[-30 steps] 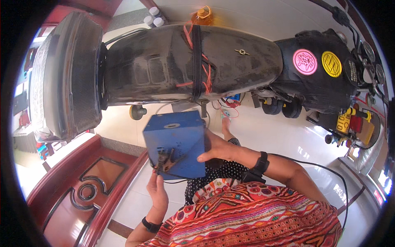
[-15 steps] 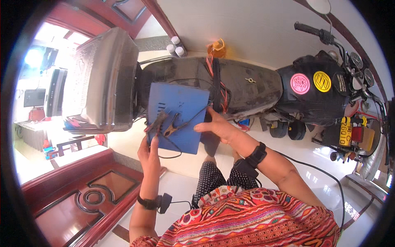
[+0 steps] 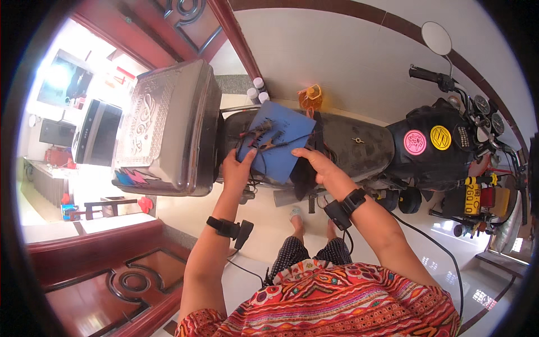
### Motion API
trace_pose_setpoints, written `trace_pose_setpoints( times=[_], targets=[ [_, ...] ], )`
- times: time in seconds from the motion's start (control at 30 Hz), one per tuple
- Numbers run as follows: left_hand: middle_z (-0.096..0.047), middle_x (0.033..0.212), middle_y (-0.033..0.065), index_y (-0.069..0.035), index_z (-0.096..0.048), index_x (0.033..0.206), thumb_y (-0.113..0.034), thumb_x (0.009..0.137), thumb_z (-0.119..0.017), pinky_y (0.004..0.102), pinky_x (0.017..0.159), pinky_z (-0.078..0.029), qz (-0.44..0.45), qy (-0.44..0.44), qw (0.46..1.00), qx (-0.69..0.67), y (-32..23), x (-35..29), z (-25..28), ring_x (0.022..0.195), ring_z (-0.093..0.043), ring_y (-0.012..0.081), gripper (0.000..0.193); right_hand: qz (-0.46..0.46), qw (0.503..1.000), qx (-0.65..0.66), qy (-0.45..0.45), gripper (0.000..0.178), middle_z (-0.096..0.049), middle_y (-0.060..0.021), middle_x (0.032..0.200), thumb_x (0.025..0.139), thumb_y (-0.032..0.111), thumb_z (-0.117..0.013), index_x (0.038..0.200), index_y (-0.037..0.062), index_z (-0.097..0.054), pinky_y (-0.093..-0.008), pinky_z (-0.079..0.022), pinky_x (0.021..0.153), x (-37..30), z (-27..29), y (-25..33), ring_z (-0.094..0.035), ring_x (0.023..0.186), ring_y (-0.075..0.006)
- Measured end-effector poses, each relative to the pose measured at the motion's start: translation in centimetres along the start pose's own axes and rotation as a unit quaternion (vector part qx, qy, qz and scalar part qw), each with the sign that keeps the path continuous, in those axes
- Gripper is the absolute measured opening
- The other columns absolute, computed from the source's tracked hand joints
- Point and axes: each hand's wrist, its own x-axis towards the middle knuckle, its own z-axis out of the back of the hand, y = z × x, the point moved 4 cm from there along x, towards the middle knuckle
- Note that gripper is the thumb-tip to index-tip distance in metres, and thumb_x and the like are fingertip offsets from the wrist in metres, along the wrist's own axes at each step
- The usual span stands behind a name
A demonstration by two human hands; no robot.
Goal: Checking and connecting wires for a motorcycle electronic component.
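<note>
Both hands hold a flat-faced blue battery charger point(image 3: 286, 126), tilted, over the dark seat point(image 3: 359, 160) of a motorcycle. My left hand point(image 3: 238, 168) grips its lower left edge, thumb on top. My right hand point(image 3: 317, 164) is closed on the right edge, with the thumb on the blue face. Two clamps point(image 3: 261, 136) with dark leads lie on the charger, near my left thumb. Something black point(image 3: 304, 178) hangs beside my right hand; I cannot make out what it is. The fingers under the charger are hidden.
A large rear box point(image 3: 163, 126) is mounted left of the seat. Handlebars point(image 3: 446, 84) and a black tank cover point(image 3: 432, 140) lie to the right. Against the wall stand an orange-capped jug point(image 3: 310, 98) and several white-capped bottles point(image 3: 258, 90). A carved red door point(image 3: 129, 281) is at lower left.
Both hands have carried the blue charger forward and to the right, and it has turned clockwise. It now sits over the seat's rear part. The view has shifted too.
</note>
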Motion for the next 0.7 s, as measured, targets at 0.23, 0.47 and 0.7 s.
trace_pose_setpoints(
  times=[0.23, 0.47, 0.7],
  targets=[
    [-0.067, 0.081, 0.0163, 0.004, -0.063, 0.097, -0.038, 0.080, -0.075, 0.0363, 0.070, -0.050, 0.005, 0.018, 0.999, 0.047, -4.2, 0.2, -0.7, 0.072, -0.063, 0.0249, 0.047, -0.044, 0.997, -0.057, -0.032, 0.082, -0.040, -0.0124, 0.148, 0.072, 0.050, -0.075, 0.139, 0.0103, -0.049, -0.0480, -0.024, 0.109, -0.3, 1.8, 1.1, -0.037, 0.134, -0.0280],
    [-0.067, 0.098, 0.0228, 0.001, -0.061, 0.103, -0.045, 0.079, -0.073, 0.0447, 0.080, -0.050, 0.029, 0.025, 0.994, 0.107, -3.9, -0.3, -0.6, 0.093, -0.065, 0.0385, 0.053, -0.039, 0.968, -0.248, 0.024, 0.047, -0.063, -0.0063, 0.116, 0.082, 0.030, -0.073, 0.121, 0.0056, -0.062, -0.0294, -0.043, 0.091, -7.6, 0.8, 5.5, -0.056, 0.107, -0.0189],
    [-0.061, 0.114, 0.0232, 0.000, -0.059, 0.111, -0.037, 0.085, -0.069, 0.0424, 0.089, -0.046, -0.029, -0.018, 0.997, 0.073, -4.0, -2.5, 1.3, 0.107, -0.058, 0.0372, 0.046, 0.251, 0.913, -0.299, -0.114, 0.054, -0.062, -0.0076, 0.113, 0.078, 0.017, -0.077, 0.126, 0.0038, -0.056, -0.0330, -0.047, 0.093, -16.3, -2.0, 15.8, -0.058, 0.105, -0.0181]
  ],
)
